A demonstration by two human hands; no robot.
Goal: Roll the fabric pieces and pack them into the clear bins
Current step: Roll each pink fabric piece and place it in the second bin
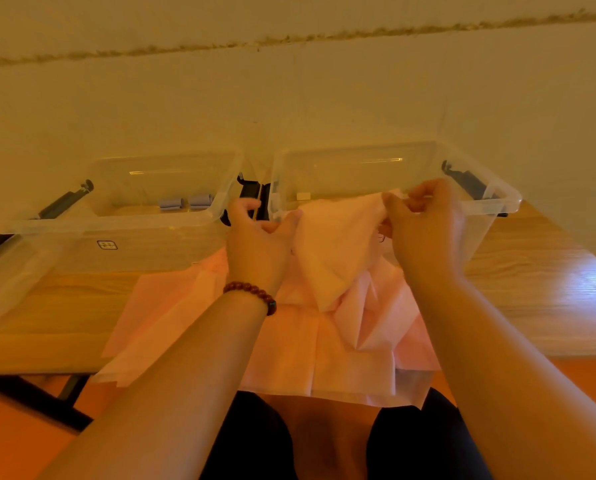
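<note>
Both hands pinch one pink fabric piece (334, 244): left hand (258, 244) on its left edge, right hand (424, 226) on the top corner. Raised above fabric pile (289, 341) on table (538, 289), before right bin (497, 199). Left bin (116, 233) holds two blue rolls (185, 201).

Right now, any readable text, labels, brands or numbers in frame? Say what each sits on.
No text here can be read.
Small dark-outlined mark on the front wall of the left clear bin: too small and blurred to read.
Small pale tag inside the right clear bin: no characters can be made out.
Pink fabric piece in both hands, pink sheets on the table: no print visible.
</note>
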